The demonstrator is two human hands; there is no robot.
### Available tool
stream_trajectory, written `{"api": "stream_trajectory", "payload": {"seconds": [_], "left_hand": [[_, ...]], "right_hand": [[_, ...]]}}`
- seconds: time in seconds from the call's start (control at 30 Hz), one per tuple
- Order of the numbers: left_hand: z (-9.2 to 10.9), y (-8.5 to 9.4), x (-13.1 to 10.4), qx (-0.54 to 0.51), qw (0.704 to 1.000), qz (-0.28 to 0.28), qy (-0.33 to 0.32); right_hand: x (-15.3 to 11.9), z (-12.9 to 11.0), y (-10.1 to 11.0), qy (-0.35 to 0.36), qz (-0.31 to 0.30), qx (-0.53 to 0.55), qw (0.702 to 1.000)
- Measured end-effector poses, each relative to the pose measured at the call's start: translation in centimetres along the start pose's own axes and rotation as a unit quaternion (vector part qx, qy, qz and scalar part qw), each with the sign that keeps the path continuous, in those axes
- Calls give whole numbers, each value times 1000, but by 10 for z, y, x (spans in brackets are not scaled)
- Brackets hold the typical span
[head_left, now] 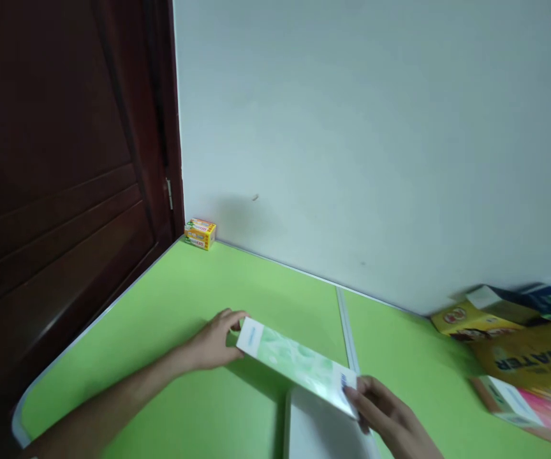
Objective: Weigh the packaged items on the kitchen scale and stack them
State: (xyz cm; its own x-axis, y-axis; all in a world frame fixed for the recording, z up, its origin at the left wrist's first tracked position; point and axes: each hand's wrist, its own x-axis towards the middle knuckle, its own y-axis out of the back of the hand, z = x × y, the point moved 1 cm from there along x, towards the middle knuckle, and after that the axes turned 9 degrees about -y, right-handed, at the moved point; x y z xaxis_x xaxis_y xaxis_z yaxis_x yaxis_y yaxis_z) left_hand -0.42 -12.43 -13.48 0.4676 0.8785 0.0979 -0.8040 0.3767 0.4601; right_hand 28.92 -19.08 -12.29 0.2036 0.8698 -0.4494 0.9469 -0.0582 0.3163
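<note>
A long, narrow white-and-green carton (294,360) is held tilted above the green tabletop, its right end lower in the view. My left hand (218,341) grips its left end, thumb and fingers on opposite sides. At the other end, my right hand (383,411) closes on the carton with the thumb on its printed face. Below the carton lies a flat white object (321,430), cut off by the bottom of the view; what it is cannot be made out.
A small yellow-and-orange box (200,234) stands in the far corner by the wall. Flattened cardboard packaging (528,357), one piece marked WATER, is piled at the right. A grey strip (347,328) crosses the green tabletop (266,274). A dark wooden door (65,159) borders the left.
</note>
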Motion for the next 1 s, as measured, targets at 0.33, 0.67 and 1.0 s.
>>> {"api": "stream_trajectory", "payload": {"seconds": [0.33,0.67,1.0], "left_hand": [[-106,81,120,79,947,299,86],[-177,127,176,140,902,399,83],[-176,126,187,196,885,415,84]], "right_hand": [[198,-88,-107,86,5,80,993],[296,-111,-147,62,9,87,994],[293,-100,-158,107,45,54,992]]}}
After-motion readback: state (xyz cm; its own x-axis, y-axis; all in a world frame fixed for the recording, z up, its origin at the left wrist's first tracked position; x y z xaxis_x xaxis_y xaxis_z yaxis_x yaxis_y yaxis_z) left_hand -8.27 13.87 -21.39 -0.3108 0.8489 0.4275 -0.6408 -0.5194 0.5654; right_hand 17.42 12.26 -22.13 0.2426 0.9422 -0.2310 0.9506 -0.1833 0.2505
